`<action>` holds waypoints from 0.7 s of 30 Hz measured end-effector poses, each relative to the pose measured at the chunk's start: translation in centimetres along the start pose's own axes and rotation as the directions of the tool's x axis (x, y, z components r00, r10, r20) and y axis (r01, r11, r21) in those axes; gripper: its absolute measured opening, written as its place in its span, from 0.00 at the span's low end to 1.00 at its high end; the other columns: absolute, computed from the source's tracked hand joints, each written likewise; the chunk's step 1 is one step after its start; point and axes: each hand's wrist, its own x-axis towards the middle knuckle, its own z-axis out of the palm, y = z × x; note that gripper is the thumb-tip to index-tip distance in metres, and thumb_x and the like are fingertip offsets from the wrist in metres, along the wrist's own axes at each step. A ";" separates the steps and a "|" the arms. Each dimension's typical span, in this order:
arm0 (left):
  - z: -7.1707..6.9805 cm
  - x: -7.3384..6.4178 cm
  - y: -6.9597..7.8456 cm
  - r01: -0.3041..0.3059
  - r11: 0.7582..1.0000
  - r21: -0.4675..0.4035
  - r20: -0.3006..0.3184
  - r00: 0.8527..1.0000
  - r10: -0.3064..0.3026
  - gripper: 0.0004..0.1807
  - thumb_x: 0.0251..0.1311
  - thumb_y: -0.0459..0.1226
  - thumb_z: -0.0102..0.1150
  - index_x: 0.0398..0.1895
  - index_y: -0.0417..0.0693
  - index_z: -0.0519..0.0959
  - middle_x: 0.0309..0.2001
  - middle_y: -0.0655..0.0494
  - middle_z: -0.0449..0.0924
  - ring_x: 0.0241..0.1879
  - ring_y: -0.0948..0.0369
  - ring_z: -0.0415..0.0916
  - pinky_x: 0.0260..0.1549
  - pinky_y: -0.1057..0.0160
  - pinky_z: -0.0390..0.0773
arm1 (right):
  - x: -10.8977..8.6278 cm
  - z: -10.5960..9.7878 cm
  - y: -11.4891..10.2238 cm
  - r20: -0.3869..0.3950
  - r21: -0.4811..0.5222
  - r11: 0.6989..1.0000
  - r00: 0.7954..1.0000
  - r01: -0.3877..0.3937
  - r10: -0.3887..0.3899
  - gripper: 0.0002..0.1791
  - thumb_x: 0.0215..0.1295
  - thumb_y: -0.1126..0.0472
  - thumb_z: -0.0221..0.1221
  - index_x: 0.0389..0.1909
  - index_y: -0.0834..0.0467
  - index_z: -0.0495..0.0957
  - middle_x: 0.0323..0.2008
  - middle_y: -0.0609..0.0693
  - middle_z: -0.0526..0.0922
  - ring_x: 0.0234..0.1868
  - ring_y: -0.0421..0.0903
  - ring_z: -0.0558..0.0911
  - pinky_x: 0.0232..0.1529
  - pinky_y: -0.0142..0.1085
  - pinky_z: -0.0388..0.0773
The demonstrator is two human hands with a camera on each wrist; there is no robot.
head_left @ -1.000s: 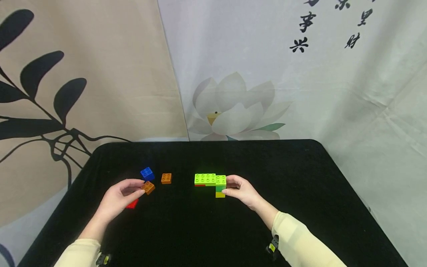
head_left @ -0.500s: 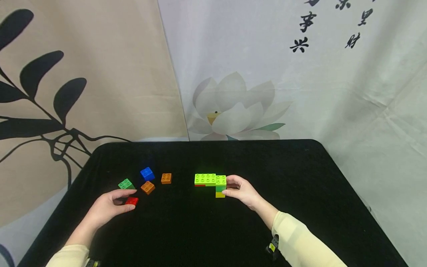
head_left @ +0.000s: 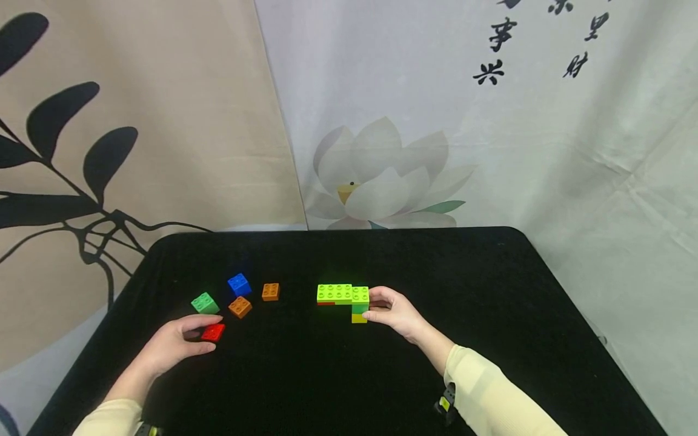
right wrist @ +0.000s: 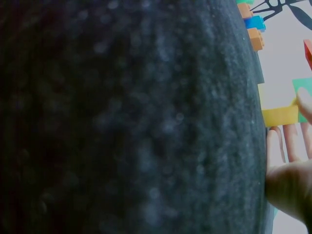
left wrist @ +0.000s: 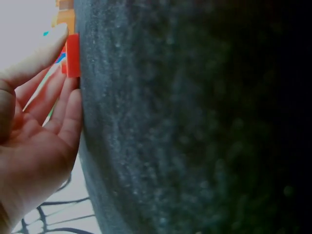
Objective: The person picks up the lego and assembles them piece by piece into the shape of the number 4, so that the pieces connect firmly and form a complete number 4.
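My left hand lies around a small red brick on the black table, thumb in front and fingers behind. A gap shows between the thumb and the brick in the head view. In the left wrist view the red brick rests flat on the cloth, beside the thumb. My right hand pinches the right end of a built brick piece, between thumb and fingers. Lime bricks form its top, with red, green and yellow ones below. The yellow brick sits lowest, at the cloth, in the right wrist view.
Left of the built piece lie loose bricks: a green one, a blue one, an orange one and another orange one. Behind the black table hangs a printed curtain.
My left hand has left the nearer orange brick and moved down and left to the red brick, uncovering the green one. Its thumb has since drawn slightly back. My right hand stays put.
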 end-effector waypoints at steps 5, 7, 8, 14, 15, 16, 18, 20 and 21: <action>0.0 0.1 -0.8 -0.021 0.999 -0.026 -0.007 1.000 0.021 0.29 0.55 0.39 0.71 0.61 0.42 0.77 0.63 0.33 0.70 0.58 0.35 0.67 0.49 0.39 0.76 | 0.0 0.0 0.1 0.000 0.006 1.000 1.000 -0.008 0.008 0.23 0.64 0.66 0.66 0.58 0.65 0.73 0.55 0.59 0.80 0.56 0.55 0.79 0.56 0.44 0.78; -0.1 0.1 -1.1 -0.033 0.999 -0.027 -0.012 0.999 0.033 0.29 0.55 0.39 0.71 0.61 0.42 0.78 0.62 0.34 0.70 0.58 0.36 0.68 0.50 0.41 0.76 | 0.1 0.0 0.1 0.003 0.008 1.000 1.000 -0.009 0.009 0.23 0.64 0.67 0.65 0.58 0.65 0.73 0.56 0.59 0.79 0.56 0.55 0.79 0.56 0.44 0.78; -0.1 0.2 -1.2 -0.042 0.999 -0.030 -0.016 0.999 0.042 0.28 0.54 0.38 0.71 0.60 0.42 0.78 0.62 0.34 0.71 0.58 0.36 0.68 0.50 0.42 0.76 | 0.1 0.0 0.1 0.003 0.008 1.000 1.000 -0.010 0.010 0.23 0.64 0.67 0.65 0.58 0.65 0.73 0.56 0.59 0.79 0.56 0.55 0.79 0.56 0.44 0.78; -0.2 0.4 -1.5 -0.079 0.996 -0.038 -0.022 0.997 0.078 0.27 0.53 0.35 0.70 0.59 0.40 0.78 0.61 0.35 0.72 0.58 0.37 0.68 0.49 0.50 0.75 | 0.1 -0.1 0.2 0.004 0.013 1.000 1.000 -0.006 0.006 0.22 0.64 0.67 0.65 0.58 0.65 0.73 0.55 0.59 0.80 0.56 0.55 0.79 0.56 0.44 0.77; -0.2 0.4 -1.5 -0.082 0.996 -0.038 -0.022 0.996 0.081 0.27 0.53 0.35 0.70 0.59 0.41 0.79 0.61 0.36 0.73 0.58 0.39 0.68 0.49 0.51 0.75 | 0.1 -0.1 0.2 0.005 0.013 1.000 1.000 -0.006 0.006 0.22 0.64 0.67 0.65 0.58 0.65 0.73 0.55 0.59 0.80 0.56 0.55 0.79 0.56 0.44 0.77; -0.2 0.5 -1.6 -0.085 0.996 -0.034 -0.024 0.996 0.084 0.27 0.53 0.35 0.70 0.58 0.41 0.79 0.60 0.36 0.73 0.58 0.41 0.69 0.48 0.52 0.75 | 0.1 -0.1 0.2 0.006 0.014 1.000 1.000 -0.006 0.006 0.22 0.64 0.67 0.65 0.58 0.65 0.73 0.55 0.59 0.80 0.56 0.55 0.79 0.56 0.44 0.77; -0.2 0.5 -1.6 -0.091 0.996 -0.025 -0.031 0.995 0.090 0.26 0.53 0.36 0.70 0.58 0.42 0.79 0.60 0.38 0.74 0.57 0.50 0.70 0.48 0.56 0.75 | 0.2 -0.1 0.2 0.007 0.015 1.000 1.000 -0.006 0.006 0.22 0.64 0.67 0.65 0.58 0.65 0.73 0.55 0.59 0.80 0.56 0.55 0.79 0.56 0.44 0.77; -0.2 0.5 -1.7 -0.096 0.995 -0.019 -0.038 0.995 0.095 0.26 0.53 0.36 0.71 0.57 0.43 0.80 0.59 0.40 0.75 0.55 0.63 0.69 0.47 0.60 0.75 | 0.2 -0.1 0.2 0.007 0.014 1.000 1.000 -0.005 0.005 0.22 0.64 0.67 0.65 0.58 0.65 0.73 0.55 0.59 0.80 0.56 0.55 0.79 0.56 0.44 0.77; -0.2 0.5 -1.7 -0.097 0.995 -0.018 -0.040 0.994 0.097 0.25 0.53 0.36 0.71 0.57 0.43 0.80 0.59 0.40 0.75 0.54 0.69 0.68 0.47 0.62 0.75 | 0.2 -0.1 0.2 0.007 0.014 1.000 1.000 -0.003 0.003 0.22 0.64 0.67 0.65 0.58 0.65 0.73 0.55 0.59 0.80 0.56 0.55 0.79 0.56 0.44 0.77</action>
